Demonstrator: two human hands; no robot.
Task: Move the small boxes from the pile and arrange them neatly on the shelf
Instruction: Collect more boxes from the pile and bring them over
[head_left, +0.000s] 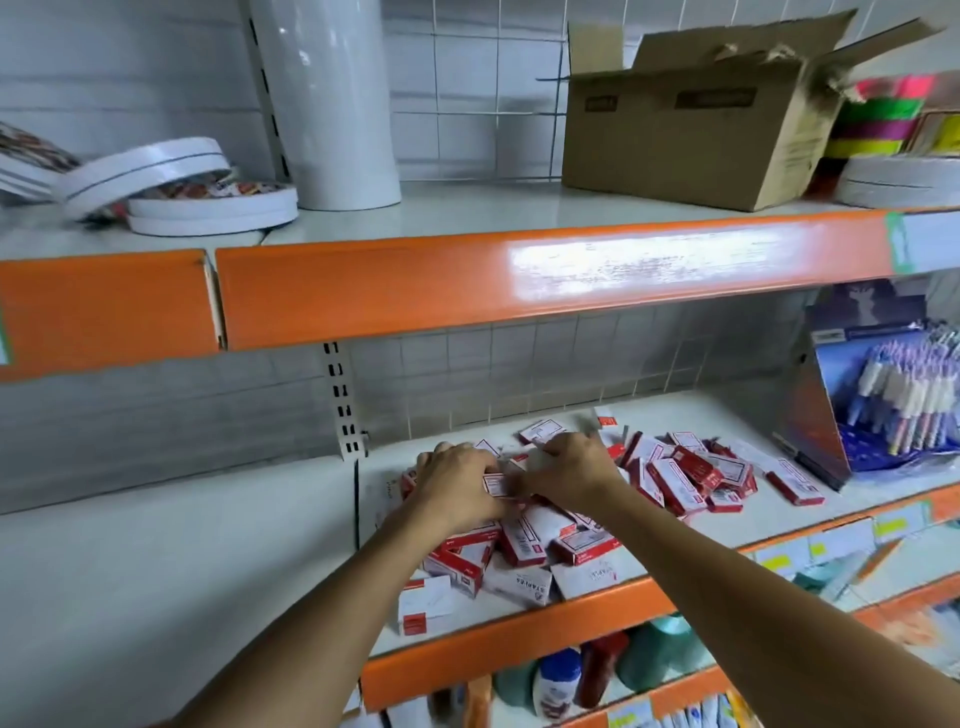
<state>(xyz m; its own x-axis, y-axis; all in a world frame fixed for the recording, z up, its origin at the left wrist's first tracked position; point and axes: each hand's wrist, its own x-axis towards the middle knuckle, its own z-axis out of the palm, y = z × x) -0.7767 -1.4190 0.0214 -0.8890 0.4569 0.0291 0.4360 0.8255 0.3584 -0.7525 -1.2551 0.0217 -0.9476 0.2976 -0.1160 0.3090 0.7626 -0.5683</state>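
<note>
The shelf (675, 415) is carrying a loose pile of small boxes (545, 545), red and white, spread from its front lip back toward the wall. Both hands are working the gathering step: the left hand (457, 486) is pinching one box (496, 486), while the right hand (569, 470) is curling over the pile (its hold is hidden). Next, I judge, comes squaring boxes into a row.

Red-and-white small boxes (524, 540) lie on the white, orange-edged shelf (519, 631).
</note>
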